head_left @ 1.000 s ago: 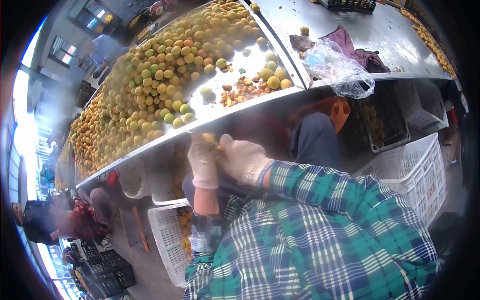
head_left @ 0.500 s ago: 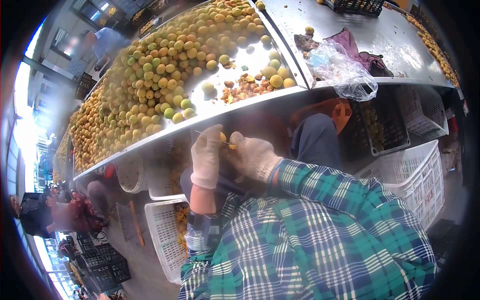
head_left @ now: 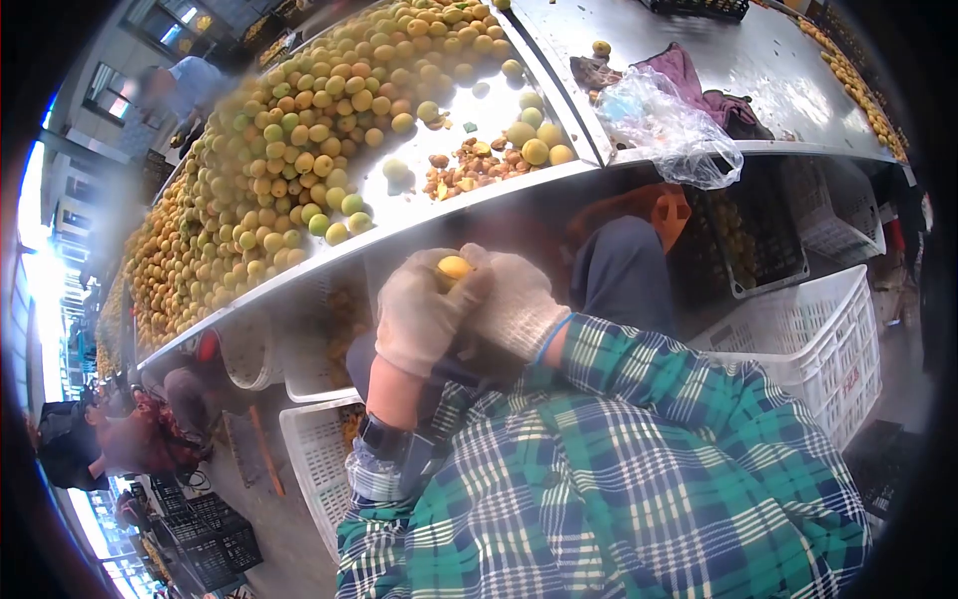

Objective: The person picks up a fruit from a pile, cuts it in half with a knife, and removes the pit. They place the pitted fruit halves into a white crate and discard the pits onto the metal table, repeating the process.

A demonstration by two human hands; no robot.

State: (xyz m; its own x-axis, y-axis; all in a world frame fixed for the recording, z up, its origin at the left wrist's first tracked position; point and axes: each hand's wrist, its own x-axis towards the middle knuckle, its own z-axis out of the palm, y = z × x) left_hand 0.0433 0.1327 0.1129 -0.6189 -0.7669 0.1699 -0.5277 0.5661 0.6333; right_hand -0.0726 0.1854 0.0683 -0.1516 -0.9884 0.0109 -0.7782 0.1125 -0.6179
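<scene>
My left hand (head_left: 419, 311), in a pale knit glove, is closed around a yellow-orange apricot (head_left: 455, 268) whose upper side shows between thumb and fingers. My right hand (head_left: 517, 304), gloved alike, presses against the left with its fingers curled. Whatever it may hold is hidden behind the knuckles. Both hands are in front of the metal table's raised rim (head_left: 399, 222), above my lap. On the table lie a large heap of yellow and green apricots (head_left: 299, 150) and a small pile of brown pits (head_left: 474, 172).
A clear plastic bag (head_left: 669, 125) and purple cloth (head_left: 689, 75) lie on the table at right. White crates (head_left: 798, 344) stand right and left (head_left: 314, 459) of me. Black crates (head_left: 205, 529) are stacked lower left. Other people (head_left: 150, 429) are at the left.
The hands have come together, and the left has turned so the apricot shows on top. A thin metal rod seen between them earlier is now hidden. The view has shifted slightly.
</scene>
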